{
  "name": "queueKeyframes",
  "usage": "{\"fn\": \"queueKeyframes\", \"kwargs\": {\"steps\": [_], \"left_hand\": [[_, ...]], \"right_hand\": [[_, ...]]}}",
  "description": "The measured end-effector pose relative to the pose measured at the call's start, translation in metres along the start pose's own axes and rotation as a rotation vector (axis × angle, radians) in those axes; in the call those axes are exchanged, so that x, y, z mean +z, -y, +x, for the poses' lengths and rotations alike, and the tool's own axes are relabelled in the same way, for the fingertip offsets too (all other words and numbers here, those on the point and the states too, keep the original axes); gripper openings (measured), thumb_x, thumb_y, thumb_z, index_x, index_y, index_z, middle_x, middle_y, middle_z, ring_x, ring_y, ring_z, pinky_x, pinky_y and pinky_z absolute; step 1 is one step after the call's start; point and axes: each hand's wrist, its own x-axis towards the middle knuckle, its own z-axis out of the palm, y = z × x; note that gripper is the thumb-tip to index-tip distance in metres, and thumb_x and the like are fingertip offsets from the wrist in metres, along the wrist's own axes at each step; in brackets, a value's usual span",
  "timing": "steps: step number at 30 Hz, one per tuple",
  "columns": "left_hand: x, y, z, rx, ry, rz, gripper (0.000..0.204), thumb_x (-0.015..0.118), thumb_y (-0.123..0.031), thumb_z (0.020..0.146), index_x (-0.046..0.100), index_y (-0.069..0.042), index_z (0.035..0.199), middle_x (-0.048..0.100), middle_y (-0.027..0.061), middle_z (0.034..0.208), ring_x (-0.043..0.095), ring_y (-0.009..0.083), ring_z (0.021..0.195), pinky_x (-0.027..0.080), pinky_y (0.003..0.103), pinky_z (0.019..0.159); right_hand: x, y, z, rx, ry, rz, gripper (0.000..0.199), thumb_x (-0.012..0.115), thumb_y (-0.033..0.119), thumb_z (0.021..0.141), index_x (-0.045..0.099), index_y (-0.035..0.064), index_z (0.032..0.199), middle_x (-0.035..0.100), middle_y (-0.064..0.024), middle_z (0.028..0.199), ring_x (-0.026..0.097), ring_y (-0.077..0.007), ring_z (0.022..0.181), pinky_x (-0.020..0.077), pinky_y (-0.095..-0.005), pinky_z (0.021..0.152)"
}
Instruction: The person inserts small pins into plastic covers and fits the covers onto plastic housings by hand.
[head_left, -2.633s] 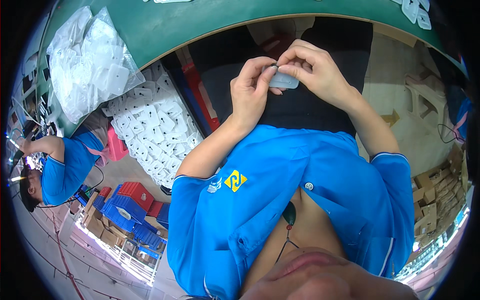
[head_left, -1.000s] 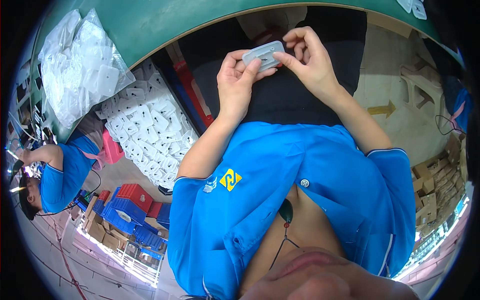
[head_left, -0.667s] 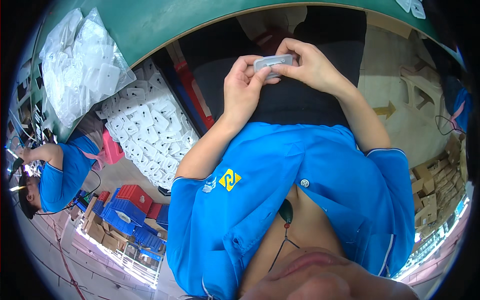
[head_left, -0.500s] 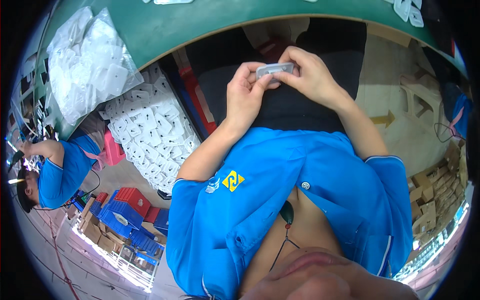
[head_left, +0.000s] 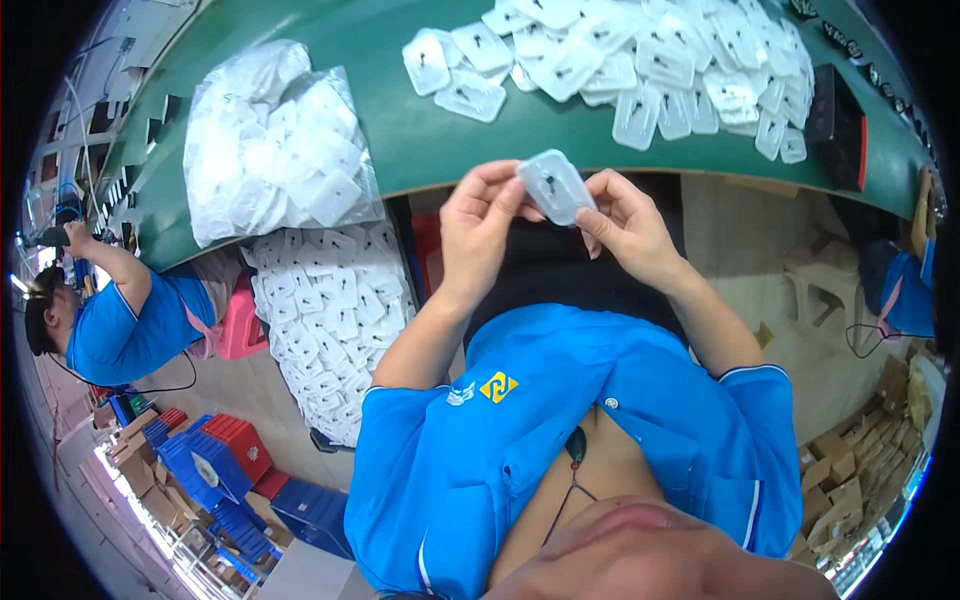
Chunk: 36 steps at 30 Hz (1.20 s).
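Observation:
A small translucent plastic blister tray [head_left: 565, 196] with rounded corners is held up at the table's near edge, a small dark part showing in it. My left hand [head_left: 477, 225] is closed on its left end, thumb against the edge. The fingers of my right hand [head_left: 632, 228] pinch its lower right corner. Beyond my hands, similar trays with dark parts lie in a loose pile [head_left: 655, 55] on the green table [head_left: 420, 150]. To the left lies a clear plastic bag [head_left: 270, 150] full of white trays.
Below the bag, a dark-edged crate holds many similar trays [head_left: 335, 320]. A black box with a red side [head_left: 838, 130] stands at the table's right. Co-workers in blue sit at left [head_left: 120, 320] and right [head_left: 905, 290]. A beige stool [head_left: 825, 290] and blue bins [head_left: 215, 470] stand on the floor.
The tray and both hands have risen toward the table edge, and the tray now turns its flat face into view. My view has tilted, showing more of the table and its pile.

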Motion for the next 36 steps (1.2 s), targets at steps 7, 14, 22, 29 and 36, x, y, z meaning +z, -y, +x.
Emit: {"fn": "queueKeyframes", "kwargs": {"steps": [7,14,22,29,36], "left_hand": [[-0.059,-0.057,0.124,0.266,-0.211,0.333,0.021,0.054,-0.011,0.089,0.059,0.006,0.1,0.063,0.0073,0.082,0.057,0.009,0.068,0.046,0.022,0.061],[-0.147,-0.052,0.226,0.338,-0.579,1.073,0.021,0.048,-0.02,0.087,0.065,-0.011,0.093,0.065,0.0127,0.091,0.06,0.0344,0.085,0.046,0.041,0.073],[-0.127,-0.052,0.225,0.447,-0.451,1.333,0.039,0.064,-0.021,0.079,0.053,-0.001,0.11,0.052,0.0183,0.103,0.048,0.0358,0.097,0.041,0.042,0.081],[-0.118,-0.062,0.209,0.396,-0.329,1.398,0.063,0.072,-0.006,0.066,0.043,0.001,0.122,0.051,0.0151,0.104,0.046,0.0333,0.098,0.039,0.039,0.085],[-0.128,-0.063,0.211,0.477,-0.297,1.2,0.06,0.065,0.008,0.065,0.047,-0.004,0.121,0.055,0.0126,0.106,0.048,0.0312,0.102,0.039,0.038,0.089]], "right_hand": [[-0.012,0.058,0.049,-0.137,-0.109,-0.391,0.017,0.063,0.02,0.085,0.056,0.0051,0.091,0.056,0.0014,0.079,0.048,-0.005,0.063,0.0408,-0.0209,0.06],[0.018,0.11,0.176,-0.321,-0.016,-0.752,0.017,0.064,0.019,0.082,0.059,0.0035,0.084,0.058,0.0,0.075,0.05,-0.0073,0.065,0.0416,-0.0226,0.06],[0.038,0.087,0.376,-0.868,-0.024,-1.333,0.034,0.067,0.024,0.073,0.06,0.0053,0.1,0.057,-0.0097,0.109,0.051,-0.0291,0.106,0.0439,-0.0382,0.088],[0.049,0.072,0.456,-0.703,-0.03,-1.539,0.046,0.07,0.021,0.07,0.052,0.0106,0.111,0.054,-0.0078,0.107,0.052,-0.0295,0.096,0.0427,-0.0388,0.082],[0.033,0.111,0.427,-0.265,0.156,-1.301,0.05,0.062,0.05,0.075,0.051,0.0098,0.103,0.062,-0.0143,0.093,0.06,-0.0314,0.087,0.0458,-0.0377,0.074]]}}
